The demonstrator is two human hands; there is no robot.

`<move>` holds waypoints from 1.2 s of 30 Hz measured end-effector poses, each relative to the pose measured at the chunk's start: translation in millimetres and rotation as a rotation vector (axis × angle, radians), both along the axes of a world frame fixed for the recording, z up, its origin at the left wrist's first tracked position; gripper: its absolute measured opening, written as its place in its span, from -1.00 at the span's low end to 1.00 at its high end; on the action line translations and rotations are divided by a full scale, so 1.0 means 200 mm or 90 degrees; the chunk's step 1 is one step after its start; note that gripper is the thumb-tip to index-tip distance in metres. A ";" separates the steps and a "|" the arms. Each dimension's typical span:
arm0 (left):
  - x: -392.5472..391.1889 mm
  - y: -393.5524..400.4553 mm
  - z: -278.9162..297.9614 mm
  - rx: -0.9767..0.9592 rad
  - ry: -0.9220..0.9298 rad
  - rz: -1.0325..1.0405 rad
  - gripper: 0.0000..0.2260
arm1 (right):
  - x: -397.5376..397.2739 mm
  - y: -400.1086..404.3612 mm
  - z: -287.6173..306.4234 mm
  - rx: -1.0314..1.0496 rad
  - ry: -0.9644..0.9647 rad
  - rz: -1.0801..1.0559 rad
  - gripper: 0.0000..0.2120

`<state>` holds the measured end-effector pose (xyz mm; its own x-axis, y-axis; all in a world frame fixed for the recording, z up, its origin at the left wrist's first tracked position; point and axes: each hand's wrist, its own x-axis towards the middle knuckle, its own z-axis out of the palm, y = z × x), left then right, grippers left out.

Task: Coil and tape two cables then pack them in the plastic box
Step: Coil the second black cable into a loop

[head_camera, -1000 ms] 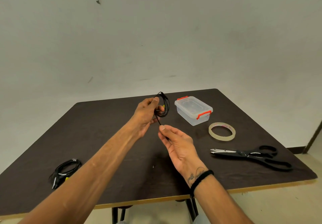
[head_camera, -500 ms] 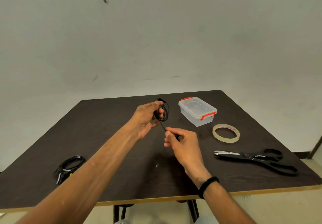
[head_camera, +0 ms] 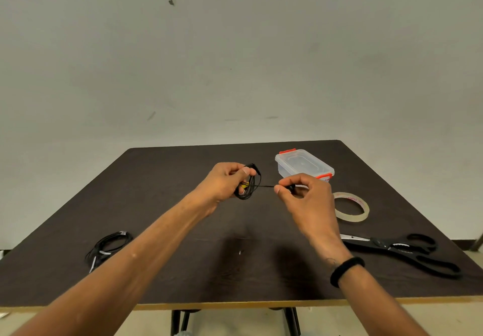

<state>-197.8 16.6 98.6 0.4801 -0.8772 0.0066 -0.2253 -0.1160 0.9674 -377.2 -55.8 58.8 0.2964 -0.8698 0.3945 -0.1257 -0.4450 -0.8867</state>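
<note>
My left hand (head_camera: pixel 225 181) grips a small coil of black cable (head_camera: pixel 249 188) above the middle of the dark table (head_camera: pixel 162 184). A short free end runs right from the coil, and my right hand (head_camera: pixel 305 199) pinches that end between thumb and finger. A second black cable (head_camera: pixel 111 245) lies loosely coiled near the table's left edge. The clear plastic box (head_camera: pixel 303 164) with orange clips stands closed behind my right hand. A roll of clear tape (head_camera: pixel 351 206) lies flat to its right.
Black scissors (head_camera: pixel 400 250) lie at the right near the front edge, blades pointing left. A plain wall stands behind the table. The table's pale front edge (head_camera: pixel 261 304) runs just below my forearms.
My right hand closed on the cable's free end, then rose and moved right, pulling the end out sideways. My left hand kept hold of the coil.
</note>
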 end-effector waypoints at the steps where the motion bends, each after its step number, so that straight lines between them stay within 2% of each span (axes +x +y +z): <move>1: 0.00 0.01 0.00 0.005 -0.020 -0.012 -0.83 | -0.01 0.00 0.00 -0.008 0.012 0.001 -0.93; 4: 0.02 0.03 -0.01 0.011 -0.053 -0.027 -0.82 | -0.03 0.01 0.01 -0.031 0.028 0.020 -0.89; 6: 0.03 0.03 -0.01 -0.001 -0.027 -0.022 -0.82 | -0.04 0.03 0.01 -0.037 0.038 0.053 -0.88; 8: 0.04 0.03 -0.01 -0.029 0.057 -0.011 -0.83 | -0.04 0.07 0.02 -0.032 0.065 0.096 -0.87; 11: 0.03 0.03 -0.01 -0.085 0.267 0.016 -0.84 | -0.04 0.12 0.01 -0.011 0.089 0.129 -0.88; 14: 0.00 0.03 -0.02 -0.107 0.331 0.029 -0.84 | -0.01 0.16 -0.01 0.028 0.097 0.148 -0.89; 19: -0.03 0.03 0.00 -0.101 0.197 0.021 -0.84 | 0.02 0.18 -0.02 -0.025 0.122 0.107 -0.88; 26: -0.04 0.06 0.05 -0.042 -0.051 -0.076 -0.83 | 0.03 0.13 0.05 -0.144 0.050 0.015 -0.82; 30: -0.05 0.07 0.09 -0.011 -0.141 -0.108 -0.81 | 0.03 0.12 0.04 -0.225 0.107 0.007 -0.77; 33: -0.07 0.08 0.10 -0.010 -0.158 -0.108 -0.81 | 0.02 0.13 0.04 -0.187 0.110 0.044 -0.64; 36: -0.08 0.08 0.10 -0.020 -0.170 -0.112 -0.80 | 0.02 0.17 0.05 -0.122 0.046 0.050 -0.64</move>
